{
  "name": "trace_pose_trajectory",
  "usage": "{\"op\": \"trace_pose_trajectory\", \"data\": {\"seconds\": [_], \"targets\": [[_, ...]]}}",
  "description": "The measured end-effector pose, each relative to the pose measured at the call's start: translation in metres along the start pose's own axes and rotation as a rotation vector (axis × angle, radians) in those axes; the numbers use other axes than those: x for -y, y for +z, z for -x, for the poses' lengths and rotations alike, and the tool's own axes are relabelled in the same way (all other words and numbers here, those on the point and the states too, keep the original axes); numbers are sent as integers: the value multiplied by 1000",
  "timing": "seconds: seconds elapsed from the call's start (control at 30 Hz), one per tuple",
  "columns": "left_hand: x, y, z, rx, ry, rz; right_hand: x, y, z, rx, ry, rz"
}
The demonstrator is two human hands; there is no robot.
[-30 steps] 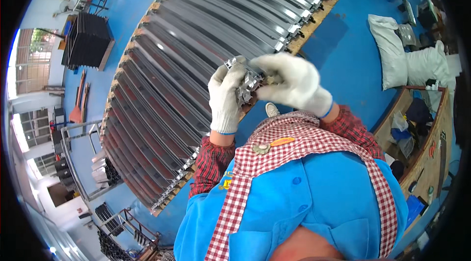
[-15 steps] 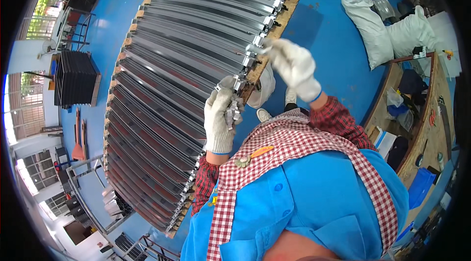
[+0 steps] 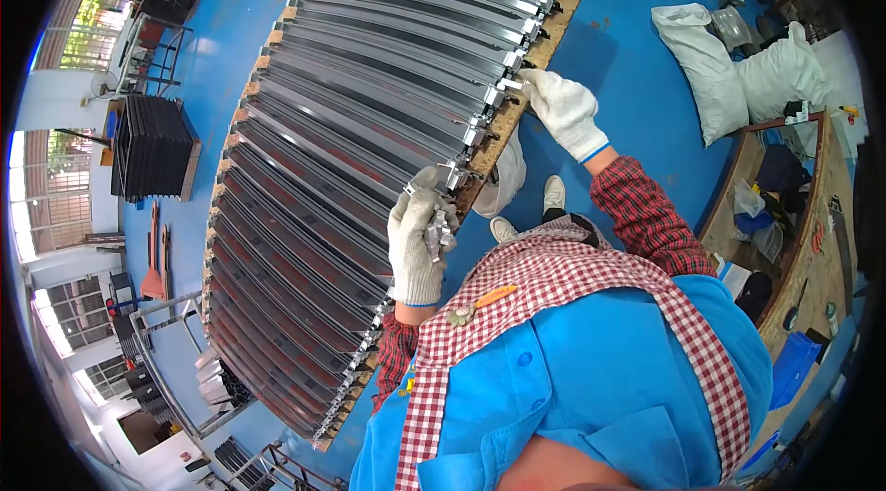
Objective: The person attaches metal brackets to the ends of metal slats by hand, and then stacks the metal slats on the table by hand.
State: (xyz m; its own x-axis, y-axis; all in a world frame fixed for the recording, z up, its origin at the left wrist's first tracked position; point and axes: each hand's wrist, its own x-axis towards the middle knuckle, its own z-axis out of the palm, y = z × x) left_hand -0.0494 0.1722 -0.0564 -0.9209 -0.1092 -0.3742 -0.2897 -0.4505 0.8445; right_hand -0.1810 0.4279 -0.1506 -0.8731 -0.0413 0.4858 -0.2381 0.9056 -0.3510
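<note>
Hands well apart: left hand [image 3: 415,246] curled around metal clips [image 3: 439,234], right hand [image 3: 563,110] outstretched, pinching another clip [image 3: 510,85].

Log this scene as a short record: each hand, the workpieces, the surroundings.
Strips: long, dark, side by side, silvery fittings along the near ends
Support: wooden board under those ends
Left hand: white-gloved, holding several silvery metal pieces
Right hand: white-gloved, fingertips at a silvery piece by one strip's end; firmness of grip unclear
Surroundings: blue floor, white sacks, dark stack
</note>
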Motion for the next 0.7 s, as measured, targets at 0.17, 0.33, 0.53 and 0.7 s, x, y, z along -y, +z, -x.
{"op": "trace_pose_trajectory", "data": {"seconds": [0.17,0.33,0.53,0.7], "targets": [[0,3,-1,-13,-12,-18,3,4,-1,36,-16,36],[1,5,0,-36,-22,-16,12,-3,-9,122,-27,145],[-1,-2,3,-28,-9,14,12,-4,-7,183,-33,151],[-2,2,0,-36,-8,-9,20,4,-13,178,-59,173]]}}
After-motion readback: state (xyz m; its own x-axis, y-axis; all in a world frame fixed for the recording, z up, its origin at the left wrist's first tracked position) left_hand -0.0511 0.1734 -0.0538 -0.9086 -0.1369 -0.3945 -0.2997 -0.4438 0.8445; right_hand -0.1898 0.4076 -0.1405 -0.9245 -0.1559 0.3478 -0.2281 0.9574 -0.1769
